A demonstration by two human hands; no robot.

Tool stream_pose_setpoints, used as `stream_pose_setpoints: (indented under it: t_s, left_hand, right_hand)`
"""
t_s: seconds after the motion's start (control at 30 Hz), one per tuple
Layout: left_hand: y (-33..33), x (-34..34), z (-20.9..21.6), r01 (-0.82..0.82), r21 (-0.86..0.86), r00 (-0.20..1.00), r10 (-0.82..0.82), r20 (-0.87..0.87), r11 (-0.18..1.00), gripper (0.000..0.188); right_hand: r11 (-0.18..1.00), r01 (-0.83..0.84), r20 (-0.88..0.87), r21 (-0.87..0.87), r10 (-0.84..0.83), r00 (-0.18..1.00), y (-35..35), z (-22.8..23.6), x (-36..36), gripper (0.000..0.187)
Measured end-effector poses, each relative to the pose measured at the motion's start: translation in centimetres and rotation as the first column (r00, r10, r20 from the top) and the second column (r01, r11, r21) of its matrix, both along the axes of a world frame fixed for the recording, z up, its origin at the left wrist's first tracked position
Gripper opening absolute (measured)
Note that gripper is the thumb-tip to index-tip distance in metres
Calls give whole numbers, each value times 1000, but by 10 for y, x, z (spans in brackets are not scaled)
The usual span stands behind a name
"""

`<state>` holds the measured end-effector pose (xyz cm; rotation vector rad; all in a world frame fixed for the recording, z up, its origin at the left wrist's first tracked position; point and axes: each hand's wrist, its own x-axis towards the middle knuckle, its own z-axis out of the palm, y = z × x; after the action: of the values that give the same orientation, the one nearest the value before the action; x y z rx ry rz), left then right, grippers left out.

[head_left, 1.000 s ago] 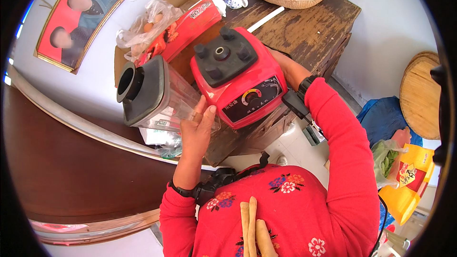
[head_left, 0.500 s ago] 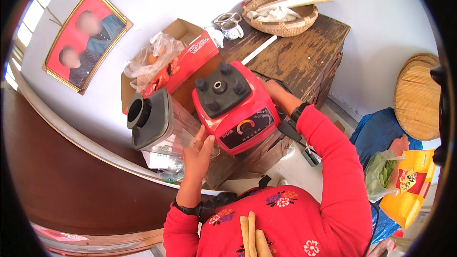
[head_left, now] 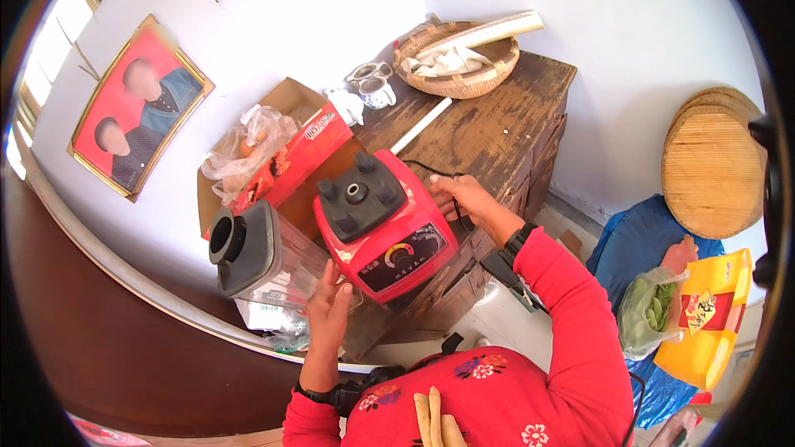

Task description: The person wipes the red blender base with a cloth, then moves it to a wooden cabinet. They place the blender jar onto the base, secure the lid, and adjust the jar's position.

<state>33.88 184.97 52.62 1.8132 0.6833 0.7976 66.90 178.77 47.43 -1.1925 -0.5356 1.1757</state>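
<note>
A red blender base (head_left: 389, 236) with a black top and a front dial stands on the worn wooden cabinet. My left hand (head_left: 329, 312) is at its front left corner, fingers stretched and apart, lightly against the base or just beside it. The clear blender jar (head_left: 286, 261) with its black lid (head_left: 246, 250) stands left of the base, behind that hand. At the base's right side is my right hand (head_left: 469, 200), its fingers extended near the casing. A black cord (head_left: 460, 213) runs by these fingers; whether they touch it I cannot tell.
Behind the base sits an open red carton (head_left: 310, 145) with a plastic bag (head_left: 252, 141). A wicker basket (head_left: 460, 87), a patterned cup (head_left: 378, 93) and a white stick (head_left: 421, 127) are on the cabinet (head_left: 530, 91). Round wooden boards (head_left: 714, 165) lean at right, above bagged greens (head_left: 658, 306).
My right hand has come off the base's right side, and its fingers now show. The left hand's fingers have spread a little. The view has shifted; the base stays put beside the carton.
</note>
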Motion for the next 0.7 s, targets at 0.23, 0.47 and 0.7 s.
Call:
stream_pose_setpoints:
  t_s: [0.23, 0.47, 0.7]
  left_hand:
    - [8, -17, -39, 67, 165, 994, -80, 79, 984, 56]
    - [15, -24, -54, 61, 402, 996, -83, 37, 914, 47]
    - [12, -23, -54, -4, 405, 994, -39, 97, 914, 40]
  right_hand:
    - [972, 233, -52, 43, -231, 972, -25, -7, 0, 41]
    - [856, 517, -2, -22, -517, 856, -64, -4, -10, 35]
    - [873, 487, 150, -31, -478, 865, -64, 12, -7, 36]
